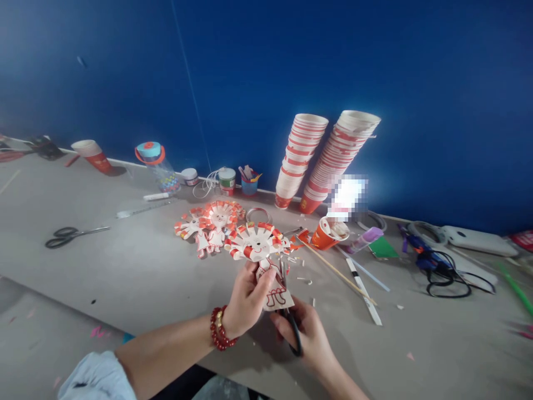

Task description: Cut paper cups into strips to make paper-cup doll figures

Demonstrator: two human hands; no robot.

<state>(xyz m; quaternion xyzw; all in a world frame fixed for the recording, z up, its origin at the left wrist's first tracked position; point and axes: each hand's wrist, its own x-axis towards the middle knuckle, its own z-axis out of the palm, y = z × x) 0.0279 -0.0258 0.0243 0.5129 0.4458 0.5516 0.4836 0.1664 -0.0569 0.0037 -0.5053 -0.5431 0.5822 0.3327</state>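
My left hand (249, 297) grips a paper-cup doll (259, 244) by its drawn body, thumb on the front. The doll has a smiling face ringed by curled red and white strips, and a dress and legs are drawn in red below. My right hand (310, 333) is closed round the black handles of a pair of scissors (296, 333). Their blades point up along the right edge of the drawn body. Behind the doll, similar finished-looking paper dolls (216, 222) lie together on the table. Small white paper scraps (308, 281) lie right of the blades.
Two tall stacks of paper cups (302, 150) lean near the blue wall. A cup holding scraps (327, 236), a wooden stick (333, 266) and a white marker (364, 291) lie right. Other scissors (69, 236) and a bottle (158, 166) are left. A glue gun (427, 253) lies far right.
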